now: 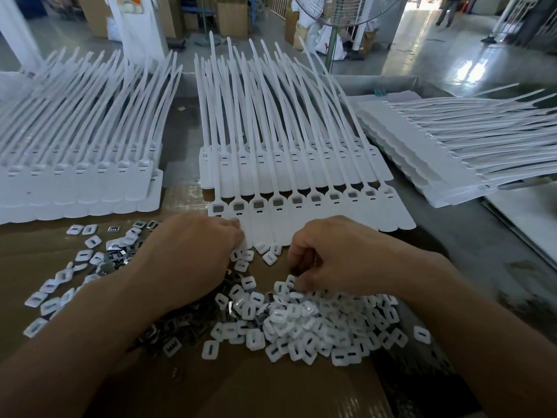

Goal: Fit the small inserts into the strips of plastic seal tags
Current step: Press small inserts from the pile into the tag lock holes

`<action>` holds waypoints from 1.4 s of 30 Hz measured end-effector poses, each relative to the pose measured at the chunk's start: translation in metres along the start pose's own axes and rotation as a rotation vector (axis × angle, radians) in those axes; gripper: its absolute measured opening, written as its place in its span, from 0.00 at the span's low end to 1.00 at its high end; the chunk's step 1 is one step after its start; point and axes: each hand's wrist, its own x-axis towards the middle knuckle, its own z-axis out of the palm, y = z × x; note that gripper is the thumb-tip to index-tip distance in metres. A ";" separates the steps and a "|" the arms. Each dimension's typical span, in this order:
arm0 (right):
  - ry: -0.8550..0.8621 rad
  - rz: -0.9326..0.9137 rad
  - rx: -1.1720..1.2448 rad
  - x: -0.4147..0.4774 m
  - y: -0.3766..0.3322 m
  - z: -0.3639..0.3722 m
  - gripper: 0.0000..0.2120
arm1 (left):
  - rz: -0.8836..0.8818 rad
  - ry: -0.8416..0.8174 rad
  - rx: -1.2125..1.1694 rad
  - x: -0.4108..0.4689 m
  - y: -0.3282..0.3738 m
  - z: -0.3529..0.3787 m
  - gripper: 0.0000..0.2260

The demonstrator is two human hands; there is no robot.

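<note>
Left hand (193, 251): back facing up, fingers curled over the near end of the two leftmost tags, gripping the strip there.
Right hand (331, 254): fingers curled downward, tips touching the far edge of the insert heap; I cannot tell whether a piece is pinched between them.
Strip in work: a flat white plastic strip of joined seal tags (346, 212) lies just beyond both hands, long tails pointing away. Most of its small square windows show grey fillings.
White inserts: a heap of small square white plastic inserts with slotted middles (316, 321) lies under and near the right hand. A few loose ones lie between the hands at the strip's near edge, and others are scattered left of the left forearm.
Metal pieces: small dark shiny metal clips (168, 327) are piled under the left forearm, mixed with white inserts at the edges.
Middle stack: more white tag strips (271, 170) lie beneath and behind the strip in work.
Left stack: another pile of white tag strips (75, 182), well apart to the left.
Right stack: a third pile of white tag strips (422, 152), turned so its tails point right.
Surface: brown cardboard-covered surface (271, 387) carries everything.
Background: a pedestal fan (331, 13), brown cardboard boxes (232, 13) and a glossy floor.
</note>
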 end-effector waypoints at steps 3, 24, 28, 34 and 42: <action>-0.030 0.006 -0.062 0.002 -0.003 0.000 0.07 | 0.017 -0.001 0.005 0.000 0.001 0.000 0.17; 0.043 0.042 0.006 -0.011 0.013 -0.010 0.12 | 0.008 0.011 0.014 0.001 0.000 0.001 0.16; 0.136 0.038 -0.026 -0.011 0.006 -0.005 0.05 | 0.007 0.017 0.010 0.003 0.001 0.001 0.17; 0.082 0.101 -0.275 -0.002 -0.009 0.005 0.07 | -0.001 0.010 0.003 0.001 0.000 0.000 0.16; 0.058 -0.012 -0.231 -0.004 -0.012 0.007 0.10 | -0.005 0.020 0.015 0.001 0.000 0.000 0.16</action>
